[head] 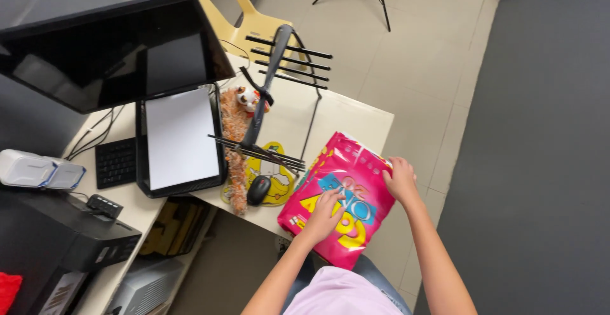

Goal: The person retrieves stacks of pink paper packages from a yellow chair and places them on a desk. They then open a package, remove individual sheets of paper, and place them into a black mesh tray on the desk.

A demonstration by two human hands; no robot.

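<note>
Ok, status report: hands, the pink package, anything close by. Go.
Left hand flat on pink package. Right hand on its upper right edge. Package overhangs desk corner. Mouse just left of it.

Even, soft indoor light fills the scene, with only faint shadows under the left hand (pixel 324 216) and right hand (pixel 400 178). The dark screen (pixel 108 48) far left of both hands shows pale glare. Focus is sharp; straight lines bow slightly towards the edges.
</note>
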